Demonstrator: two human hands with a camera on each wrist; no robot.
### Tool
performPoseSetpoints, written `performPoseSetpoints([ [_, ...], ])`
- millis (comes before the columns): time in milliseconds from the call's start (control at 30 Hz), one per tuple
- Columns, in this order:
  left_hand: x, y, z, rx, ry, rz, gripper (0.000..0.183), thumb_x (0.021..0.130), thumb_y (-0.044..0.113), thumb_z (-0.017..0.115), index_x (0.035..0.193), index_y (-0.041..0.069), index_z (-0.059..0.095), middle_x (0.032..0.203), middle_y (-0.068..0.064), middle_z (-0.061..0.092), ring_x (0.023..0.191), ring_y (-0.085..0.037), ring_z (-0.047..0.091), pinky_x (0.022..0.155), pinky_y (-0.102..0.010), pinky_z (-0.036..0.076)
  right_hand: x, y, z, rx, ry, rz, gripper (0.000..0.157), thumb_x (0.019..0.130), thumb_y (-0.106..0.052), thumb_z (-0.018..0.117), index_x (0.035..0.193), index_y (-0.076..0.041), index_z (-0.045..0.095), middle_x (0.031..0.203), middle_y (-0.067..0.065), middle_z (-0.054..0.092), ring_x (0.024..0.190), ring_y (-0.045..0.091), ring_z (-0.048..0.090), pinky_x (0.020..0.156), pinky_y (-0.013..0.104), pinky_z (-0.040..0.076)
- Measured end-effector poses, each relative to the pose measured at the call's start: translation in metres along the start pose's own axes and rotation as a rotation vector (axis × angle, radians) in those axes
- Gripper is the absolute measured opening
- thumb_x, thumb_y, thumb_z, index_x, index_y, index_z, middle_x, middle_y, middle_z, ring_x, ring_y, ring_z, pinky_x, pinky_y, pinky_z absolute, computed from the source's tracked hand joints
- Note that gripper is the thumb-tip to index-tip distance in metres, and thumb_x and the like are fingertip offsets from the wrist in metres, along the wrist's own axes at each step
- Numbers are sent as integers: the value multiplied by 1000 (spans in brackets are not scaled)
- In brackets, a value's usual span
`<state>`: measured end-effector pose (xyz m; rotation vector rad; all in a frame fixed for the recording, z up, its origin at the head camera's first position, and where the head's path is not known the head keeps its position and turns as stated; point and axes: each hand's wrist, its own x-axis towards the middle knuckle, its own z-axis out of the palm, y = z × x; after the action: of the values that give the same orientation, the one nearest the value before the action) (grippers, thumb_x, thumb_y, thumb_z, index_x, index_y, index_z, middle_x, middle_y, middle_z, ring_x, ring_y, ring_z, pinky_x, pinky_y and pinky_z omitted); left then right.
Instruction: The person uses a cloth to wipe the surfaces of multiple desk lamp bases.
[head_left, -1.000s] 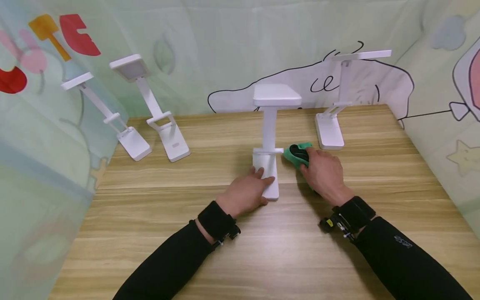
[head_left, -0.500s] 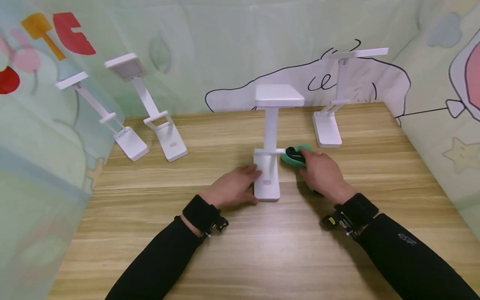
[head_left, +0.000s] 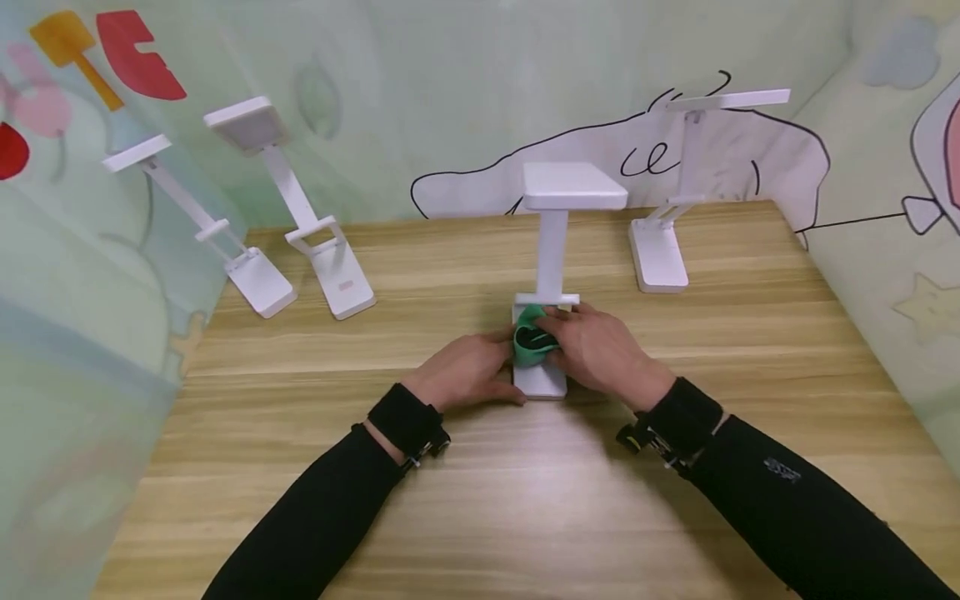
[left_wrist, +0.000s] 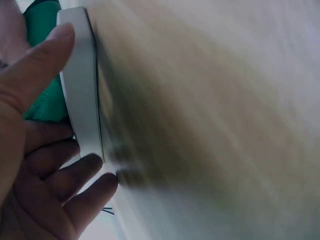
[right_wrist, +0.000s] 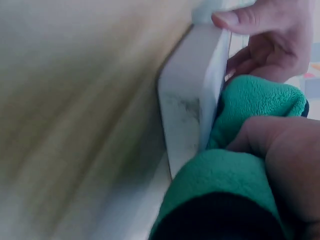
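Note:
In the head view a white desk lamp (head_left: 546, 382) stands upright at mid-table, its flat head facing the back wall. My left hand (head_left: 467, 368) holds the lamp's base from the left, thumb at the front corner and fingers along the side; the left wrist view shows the thumb and fingers (left_wrist: 77, 175) at the base's edges. My right hand (head_left: 603, 348) grips a bunched green cloth (head_left: 531, 337) with dark trim and presses it on top of the base. Dark smudges show on the base's end (right_wrist: 182, 107) in the right wrist view.
Two more white desk lamps, one at the far left (head_left: 262, 282) and one beside it (head_left: 341, 279), stand at the back left. Another lamp (head_left: 658, 258) stands at the back right. A printed curtain (head_left: 360, 108) hangs behind the wooden table (head_left: 480, 517).
My left hand has slid off the top of the base to its left side. The right hand has carried the green cloth leftward from beside the lamp onto its base.

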<state>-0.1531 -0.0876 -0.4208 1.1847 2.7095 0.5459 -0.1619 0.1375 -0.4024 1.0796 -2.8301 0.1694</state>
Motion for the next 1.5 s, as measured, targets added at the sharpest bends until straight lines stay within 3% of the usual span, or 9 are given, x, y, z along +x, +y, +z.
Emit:
performPoseSetpoints([
  [133,1,1,-2,14,-29,-37,80,78,56,73,139,11,50,144,-6,50,99,-9,59,86,-30,52,3,2,1,18,-49,74,43,84,-25,67,124,-9,63,117,11,66,86,29,57,63,43,52],
  [433,0,2,-5,28,-58,-65,84,79,58,70,142,8,47,150,-15,40,107,-18,61,88,-33,53,-11,-7,4,2,16,192,43,84,-31,65,113,0,65,94,14,58,80,30,54,63,46,50],
  [567,1,2,-6,12,-58,-67,81,79,57,71,140,9,49,150,-16,41,107,-19,61,89,-33,53,-18,-2,14,160,-3,171,52,86,-36,58,129,-7,57,114,20,51,99,35,49,78,52,46],
  [700,1,2,-5,9,-47,-66,81,78,56,72,139,8,51,149,-17,42,112,-21,60,90,-34,52,-21,2,21,243,27,112,54,90,-27,56,140,-10,47,130,23,47,103,34,55,83,51,50],
  [933,5,2,-1,9,-38,-43,83,80,57,70,143,10,45,150,-9,42,114,-15,57,93,-31,50,-13,2,19,-10,265,57,39,82,-8,66,120,-2,60,106,18,62,84,30,62,64,45,55],
  [1100,4,2,-1,24,-23,-47,86,79,57,71,146,12,42,150,-9,42,111,-16,59,91,-33,52,-1,-1,13,-139,151,63,35,86,-20,68,117,-4,67,96,17,64,70,25,58,48,38,51],
  [1300,1,2,0,24,-36,-57,89,80,57,70,147,8,39,151,-14,39,118,-20,56,93,-33,50,-1,1,11,-36,-33,272,44,93,-39,56,117,-2,65,86,15,59,57,21,51,35,36,40],
  [1400,1,3,0,14,-42,-60,88,81,57,69,146,5,40,152,-17,37,121,-23,53,95,-34,50,-10,7,10,76,-77,364,38,94,-35,50,93,-1,67,78,12,55,55,21,49,38,34,38],
  [1500,1,3,-1,3,-52,-68,88,81,57,70,145,4,41,152,-17,36,120,-23,54,94,-34,50,-21,15,3,184,-118,369,31,92,-28,51,69,-8,58,67,7,49,53,19,46,42,31,36],
])
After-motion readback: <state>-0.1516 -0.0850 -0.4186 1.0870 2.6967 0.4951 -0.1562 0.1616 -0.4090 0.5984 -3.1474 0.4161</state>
